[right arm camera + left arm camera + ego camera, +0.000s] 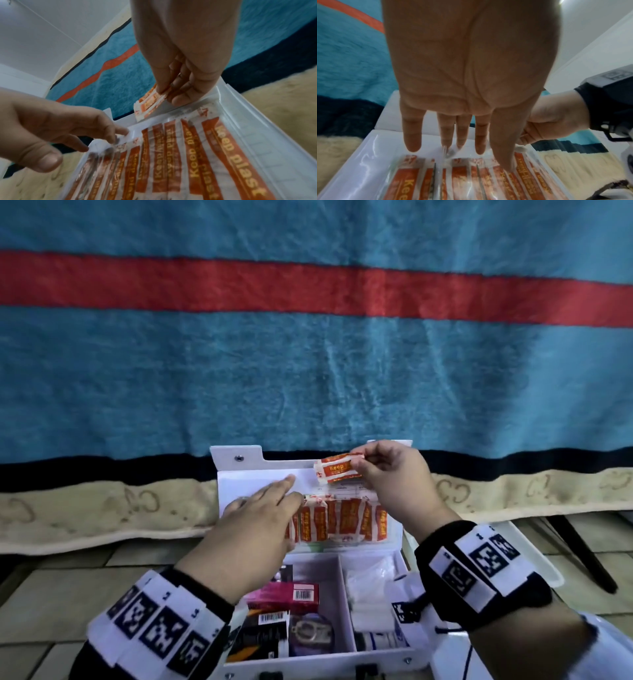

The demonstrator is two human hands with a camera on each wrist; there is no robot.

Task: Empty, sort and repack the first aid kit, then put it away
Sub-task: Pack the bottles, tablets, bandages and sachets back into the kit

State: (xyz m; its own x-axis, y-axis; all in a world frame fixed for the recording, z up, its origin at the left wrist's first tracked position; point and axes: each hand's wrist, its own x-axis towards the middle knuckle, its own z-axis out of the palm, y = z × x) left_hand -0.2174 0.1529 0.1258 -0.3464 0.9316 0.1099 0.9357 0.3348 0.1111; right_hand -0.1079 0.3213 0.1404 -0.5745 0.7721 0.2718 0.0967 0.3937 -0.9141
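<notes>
A white first aid kit (373, 655) lies open on the floor, its lid (239, 477) leaning back against a blanket. A clear pocket in the lid holds several orange-and-white plasters (337, 523) (488, 180) (173, 162). My right hand (387, 474) (173, 89) pinches a small bunch of plasters (337, 469) (149, 104) just above that pocket. My left hand (260, 518) (453, 142) lies flat with straight fingers on the pocket's left part, holding nothing. The lower tray holds a pink box (284, 594), dark packets and white gauze (370, 587).
A teal blanket (308, 371) with a red stripe hangs behind the kit, a cream fleece edge (102, 511) below it. Beige tiled floor (68, 587) lies to the left. A white bin lid (534, 556) and a dark leg (582, 556) stand at the right.
</notes>
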